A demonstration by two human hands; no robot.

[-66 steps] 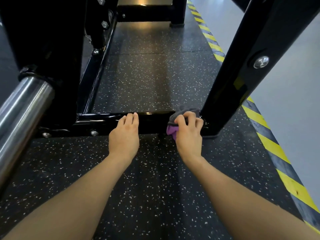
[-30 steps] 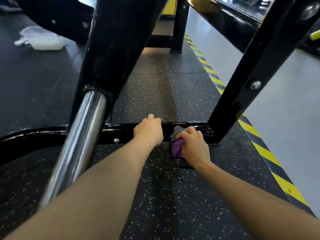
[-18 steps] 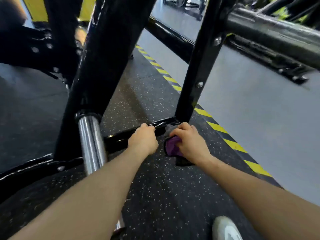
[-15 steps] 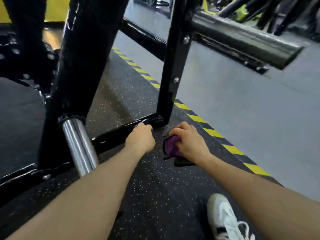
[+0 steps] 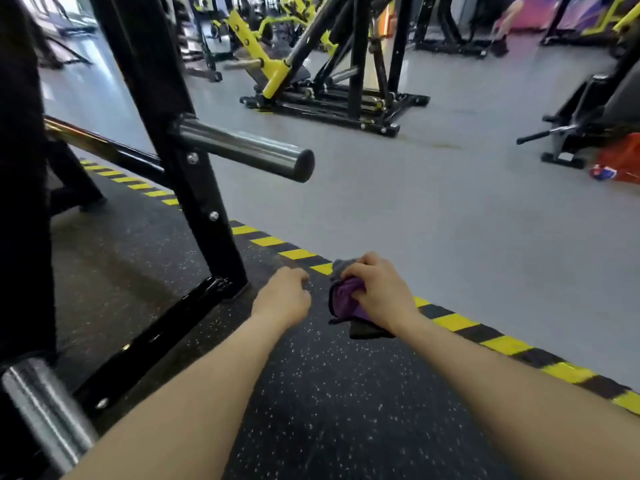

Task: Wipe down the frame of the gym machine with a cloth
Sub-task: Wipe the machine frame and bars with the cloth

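Note:
The gym machine's black frame (image 5: 194, 188) rises at the left, its low base bar (image 5: 162, 327) running along the speckled rubber floor to the upright's foot. My right hand (image 5: 377, 292) grips a bunched purple and grey cloth (image 5: 343, 299) above the floor, to the right of the frame and apart from it. My left hand (image 5: 284, 296) hovers beside the cloth with its fingers curled, holding nothing, clear of the base bar.
A chrome peg (image 5: 242, 148) sticks out from the upright at mid height; another chrome bar (image 5: 41, 410) lies at the bottom left. Yellow-black hazard tape (image 5: 450, 320) edges the mat. Other yellow and black machines (image 5: 322, 74) stand on the grey floor beyond.
My view has swung right and up, away from the base bar. Both hands came off the frame and moved right; the right hand still holds the cloth.

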